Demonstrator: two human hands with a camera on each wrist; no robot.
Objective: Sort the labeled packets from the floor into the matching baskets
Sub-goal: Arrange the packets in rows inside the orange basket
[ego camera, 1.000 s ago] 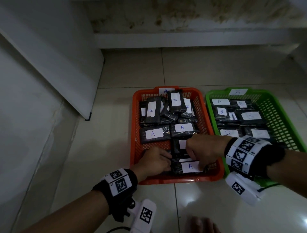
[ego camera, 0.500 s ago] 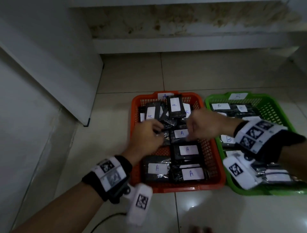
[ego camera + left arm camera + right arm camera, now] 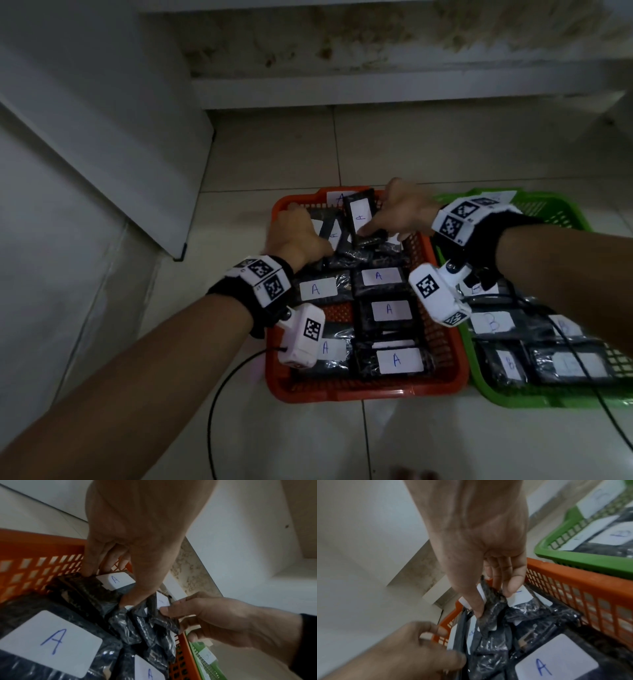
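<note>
Near floor: a black cable (image 3: pixel 219 404) trails across the tiles below my forearms; I see no loose packets on the floor from here.
Orange basket (image 3: pixel 363 390): flat rows of dark packets with "A" labels fill the near half, and a jumbled stack sits at the far end.
Left hand (image 3: pixel 296 236): my grip pinches an "A" packet (image 3: pixel 115 580) at the far-left corner of the stack, thumb under, fingers above.
Right hand (image 3: pixel 399 212): my grip pinches the edge of an upright packet (image 3: pixel 361 216), thumb on one face, fingers on the other.
Green basket (image 3: pixel 548 399): just right of the orange one, holding "B" packets; its far tag is blurred.
Risk: I judge the slick wrap could slide from either pinch, and tugging the tangled stack could tip neighbours over the rim.
Risk: a label folded under could go unread and be misfiled.
Hidden: packets lower in the stack and several labels are covered; my wrist units block parts of both baskets.
</note>
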